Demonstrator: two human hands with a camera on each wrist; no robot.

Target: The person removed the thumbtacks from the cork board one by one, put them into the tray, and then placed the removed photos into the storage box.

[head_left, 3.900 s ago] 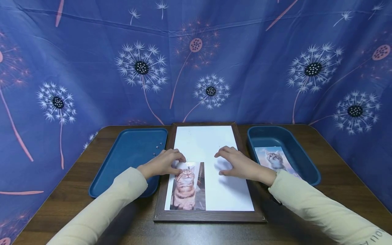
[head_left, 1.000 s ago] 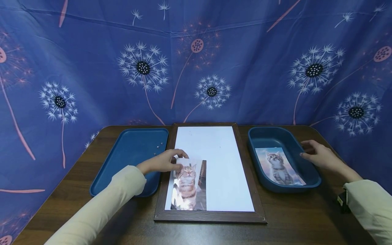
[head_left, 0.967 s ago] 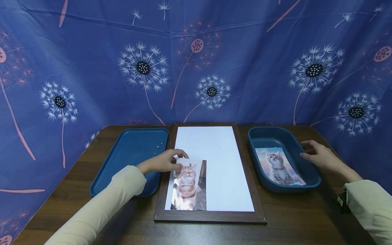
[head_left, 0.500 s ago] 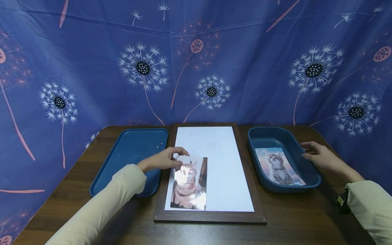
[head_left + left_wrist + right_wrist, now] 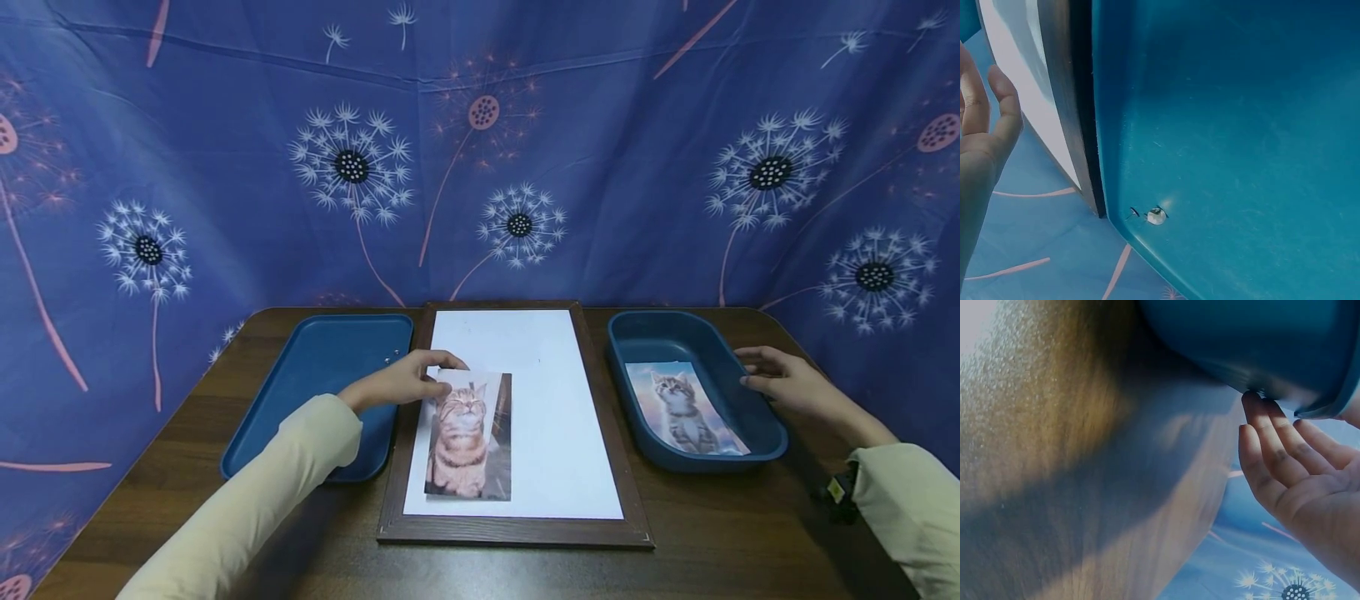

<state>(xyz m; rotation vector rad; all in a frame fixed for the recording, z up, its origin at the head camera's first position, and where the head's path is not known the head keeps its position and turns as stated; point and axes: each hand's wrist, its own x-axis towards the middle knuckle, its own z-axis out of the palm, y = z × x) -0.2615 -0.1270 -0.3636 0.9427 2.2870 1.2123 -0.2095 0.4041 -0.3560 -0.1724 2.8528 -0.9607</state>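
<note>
A photo of an orange tabby cat (image 5: 468,450) is slightly off the white board (image 5: 558,417), with a thin shadow below its lower edge. My left hand (image 5: 401,379) pinches its upper left corner between thumb and fingers. In the left wrist view, only part of the left hand (image 5: 982,119) shows at the left edge. My right hand (image 5: 798,387) is at the right rim of the deep blue bin (image 5: 716,333). In the right wrist view, the right hand's fingers (image 5: 1266,434) are fairly straight, fingertips at the bin's outer wall. A kitten photo (image 5: 678,408) lies in the bin.
Left of the board stands a shallow blue tray (image 5: 315,375) holding silver thumbtacks (image 5: 1155,216). A dark wooden frame (image 5: 517,531) borders the board. The brown table (image 5: 720,533) ends at a blue dandelion-patterned cloth (image 5: 600,150).
The right hand has gone from over the board to the bin's right rim. The left hand has raised the cat photo and shifted it away from the board's near edge.
</note>
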